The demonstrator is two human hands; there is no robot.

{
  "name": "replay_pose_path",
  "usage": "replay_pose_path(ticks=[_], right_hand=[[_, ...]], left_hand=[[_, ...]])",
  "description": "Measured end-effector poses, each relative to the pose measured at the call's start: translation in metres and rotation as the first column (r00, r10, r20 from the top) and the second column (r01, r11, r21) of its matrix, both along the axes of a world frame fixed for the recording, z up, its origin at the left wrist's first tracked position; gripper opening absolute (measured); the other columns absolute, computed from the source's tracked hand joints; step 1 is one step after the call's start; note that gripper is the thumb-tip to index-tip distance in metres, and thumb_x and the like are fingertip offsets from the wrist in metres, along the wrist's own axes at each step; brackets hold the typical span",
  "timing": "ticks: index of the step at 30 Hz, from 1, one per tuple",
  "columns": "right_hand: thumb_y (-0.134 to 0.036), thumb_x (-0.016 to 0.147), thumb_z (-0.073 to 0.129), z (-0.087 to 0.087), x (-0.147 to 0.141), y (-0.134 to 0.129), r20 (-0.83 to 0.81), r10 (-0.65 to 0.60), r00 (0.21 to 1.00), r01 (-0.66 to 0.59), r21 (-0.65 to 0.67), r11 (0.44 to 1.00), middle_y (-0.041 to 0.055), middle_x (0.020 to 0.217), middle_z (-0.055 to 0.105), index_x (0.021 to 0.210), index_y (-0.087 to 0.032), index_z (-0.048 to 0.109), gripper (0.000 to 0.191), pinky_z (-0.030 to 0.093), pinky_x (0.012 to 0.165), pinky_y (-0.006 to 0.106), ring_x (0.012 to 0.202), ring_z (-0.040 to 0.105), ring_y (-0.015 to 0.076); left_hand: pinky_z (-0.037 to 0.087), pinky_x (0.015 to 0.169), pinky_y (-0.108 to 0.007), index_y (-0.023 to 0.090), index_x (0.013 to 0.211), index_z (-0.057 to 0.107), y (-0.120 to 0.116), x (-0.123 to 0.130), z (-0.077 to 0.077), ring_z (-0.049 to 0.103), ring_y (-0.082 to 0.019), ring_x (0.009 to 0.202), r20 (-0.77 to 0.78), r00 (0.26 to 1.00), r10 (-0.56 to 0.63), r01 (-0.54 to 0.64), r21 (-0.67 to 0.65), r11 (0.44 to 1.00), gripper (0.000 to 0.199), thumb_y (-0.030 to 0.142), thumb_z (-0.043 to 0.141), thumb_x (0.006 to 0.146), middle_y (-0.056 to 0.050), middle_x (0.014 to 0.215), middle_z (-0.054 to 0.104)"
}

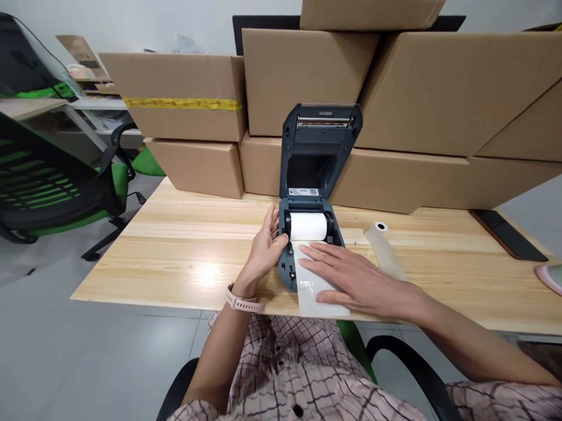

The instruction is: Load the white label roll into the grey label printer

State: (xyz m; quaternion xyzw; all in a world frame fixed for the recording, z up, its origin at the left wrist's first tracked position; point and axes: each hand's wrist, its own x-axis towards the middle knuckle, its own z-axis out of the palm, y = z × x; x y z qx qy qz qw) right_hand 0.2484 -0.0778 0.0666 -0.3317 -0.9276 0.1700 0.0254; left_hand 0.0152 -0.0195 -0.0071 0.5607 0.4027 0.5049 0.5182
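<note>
A dark grey label printer (287, 268) sits at the table's front edge with its lid (322, 141) raised and leaning back. Inside it lies a white label roll (308, 226) between two black holders. From the roll a strip of white labels (311, 292) runs toward me over the printer's front. My left hand (267, 245) rests against the printer's left side, thumb on its rim and fingers along the outside. My right hand (345, 276) lies flat on the label strip, fingers stretched out, pressing it from above.
Cardboard boxes (299, 81) are stacked along the back of the wooden table (171, 239). To the right lie a small roll with an unwound strip (384, 253) and a dark phone (507, 233). A green-and-pink object (560, 280) stands at the right edge. An office chair (44, 182) is at left.
</note>
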Motion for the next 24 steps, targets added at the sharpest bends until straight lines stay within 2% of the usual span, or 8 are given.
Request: replay_pose_path(ticks=[4, 7, 12, 15, 20, 22, 24], right_hand=[[-0.069, 0.098, 0.048, -0.001, -0.006, -0.002, 0.031, 0.030, 0.999, -0.032, 0.071, 0.997, 0.0154, 0.170, 0.031, 0.160, -0.017, 0.041, 0.082, 0.036, 0.126, 0.058, 0.158, 0.029, 0.0355], [-0.068, 0.096, 0.052, -0.010, -0.005, -0.009, 0.039, 0.044, 0.998, -0.050, 0.158, 0.986, 0.0187, 0.170, 0.030, 0.160, -0.014, 0.039, 0.085, 0.035, 0.126, 0.057, 0.159, 0.026, 0.0358], [-0.065, 0.092, 0.061, -0.025, 0.002, -0.033, -0.002, 0.031, 1.000, -0.030, 0.263, 0.964, 0.0211, 0.172, 0.023, 0.166, -0.017, 0.023, 0.096, 0.038, 0.124, 0.056, 0.161, 0.019, 0.0351], [-0.064, 0.091, 0.064, -0.026, 0.004, -0.041, -0.011, 0.013, 1.000, -0.010, 0.263, 0.965, 0.0200, 0.173, 0.021, 0.167, -0.019, 0.018, 0.099, 0.039, 0.124, 0.057, 0.161, 0.018, 0.0344], [-0.062, 0.091, 0.065, -0.028, -0.002, -0.043, -0.013, -0.012, 1.000, 0.015, 0.234, 0.972, 0.0207, 0.173, 0.020, 0.164, -0.016, 0.026, 0.095, 0.034, 0.126, 0.057, 0.162, 0.014, 0.0349], [-0.061, 0.091, 0.066, -0.028, -0.002, -0.045, -0.019, -0.025, 1.000, 0.028, 0.206, 0.978, 0.0204, 0.174, 0.017, 0.165, -0.016, 0.025, 0.096, 0.031, 0.127, 0.058, 0.163, 0.011, 0.0347], [-0.061, 0.090, 0.068, -0.021, 0.002, -0.047, -0.032, -0.028, 0.999, 0.032, 0.149, 0.988, 0.0191, 0.175, 0.012, 0.166, -0.018, 0.023, 0.098, 0.029, 0.128, 0.059, 0.163, 0.008, 0.0352]], left_hand=[[0.032, 0.127, -0.053, 0.017, 0.165, 0.024, 0.001, 0.000, -0.001, 0.041, -0.033, 0.153, -0.006, 1.000, 0.015, -0.015, 0.027, 1.000, 0.087, 0.024, 0.065, 0.088, -0.021, 0.170, 0.029], [0.034, 0.126, -0.053, 0.019, 0.163, 0.030, 0.000, 0.000, -0.001, 0.043, -0.033, 0.152, -0.011, 1.000, 0.019, -0.018, 0.040, 0.999, 0.084, 0.024, 0.066, 0.087, -0.019, 0.169, 0.033], [0.038, 0.125, -0.049, 0.020, 0.160, 0.037, -0.002, 0.000, 0.003, 0.046, -0.031, 0.150, -0.012, 1.000, 0.016, -0.016, 0.054, 0.998, 0.075, 0.026, 0.064, 0.089, -0.016, 0.167, 0.039], [0.040, 0.124, -0.047, 0.020, 0.159, 0.039, -0.003, 0.001, 0.004, 0.049, -0.030, 0.147, 0.000, 1.000, 0.007, -0.007, 0.061, 0.998, 0.073, 0.027, 0.064, 0.090, -0.015, 0.165, 0.042], [0.046, 0.119, -0.049, 0.015, 0.156, 0.042, -0.001, 0.001, 0.002, 0.055, -0.031, 0.142, -0.009, 1.000, 0.022, -0.022, 0.044, 0.999, 0.074, 0.030, 0.066, 0.089, -0.019, 0.160, 0.049], [0.047, 0.118, -0.050, 0.014, 0.155, 0.043, -0.001, 0.001, 0.002, 0.056, -0.032, 0.141, -0.037, 0.999, 0.032, -0.031, 0.047, 0.998, 0.072, 0.031, 0.065, 0.089, -0.019, 0.158, 0.051], [0.046, 0.117, -0.052, 0.016, 0.153, 0.046, -0.004, 0.002, 0.005, 0.055, -0.032, 0.142, -0.119, 0.988, 0.103, -0.095, 0.074, 0.993, 0.068, 0.031, 0.063, 0.089, -0.018, 0.158, 0.052]])
